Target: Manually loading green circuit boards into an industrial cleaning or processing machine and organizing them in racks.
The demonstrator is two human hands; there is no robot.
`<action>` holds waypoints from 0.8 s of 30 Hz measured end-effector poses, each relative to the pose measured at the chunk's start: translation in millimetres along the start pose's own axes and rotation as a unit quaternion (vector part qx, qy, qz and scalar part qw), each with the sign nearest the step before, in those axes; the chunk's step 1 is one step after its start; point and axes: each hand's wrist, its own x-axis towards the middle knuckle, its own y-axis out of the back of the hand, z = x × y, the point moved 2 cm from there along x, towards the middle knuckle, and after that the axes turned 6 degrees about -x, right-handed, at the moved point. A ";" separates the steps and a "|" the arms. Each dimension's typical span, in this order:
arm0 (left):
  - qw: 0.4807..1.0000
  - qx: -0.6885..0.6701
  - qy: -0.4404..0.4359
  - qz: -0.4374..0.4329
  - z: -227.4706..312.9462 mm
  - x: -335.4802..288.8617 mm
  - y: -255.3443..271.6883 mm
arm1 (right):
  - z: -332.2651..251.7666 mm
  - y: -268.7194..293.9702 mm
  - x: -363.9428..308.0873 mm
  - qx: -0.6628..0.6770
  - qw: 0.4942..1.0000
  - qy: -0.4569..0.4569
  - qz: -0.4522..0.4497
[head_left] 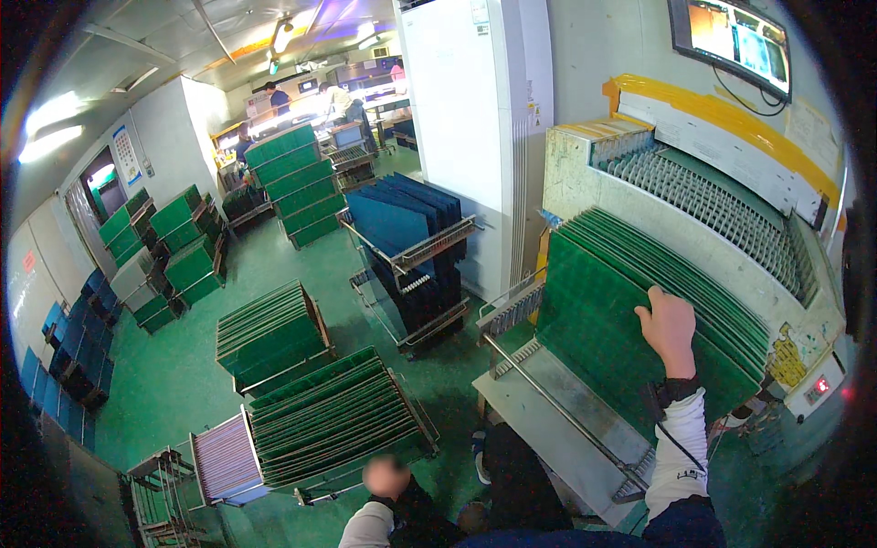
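My right hand (pixel 669 329) is at the top edge of the front green panel (pixel 585 320), its fingers curled over the edge. That panel leads a row of upright green panels in a metal rack (pixel 548 386) on a metal table. Low in the view, my left hand (pixel 386 477) is smeared, so its fingers cannot be read. It is nearest to a floor rack of green panels (pixel 338 420), beside that rack's near corner; whether it touches is unclear.
Behind the right-hand rack stands a slotted machine (pixel 713 192) with a small red display (pixel 819 387). A rack of dark blue panels (pixel 402 219) stands by a white cabinet (pixel 466 119). Several green-panel stacks (pixel 292 183) fill the floor further back. People (pixel 340 105) work far off.
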 end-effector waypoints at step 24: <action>1.000 0.010 0.000 -0.005 -1.5 1.5 -1.1 | -2.5 1.2 1.3 -0.006 1.000 -0.004 -0.009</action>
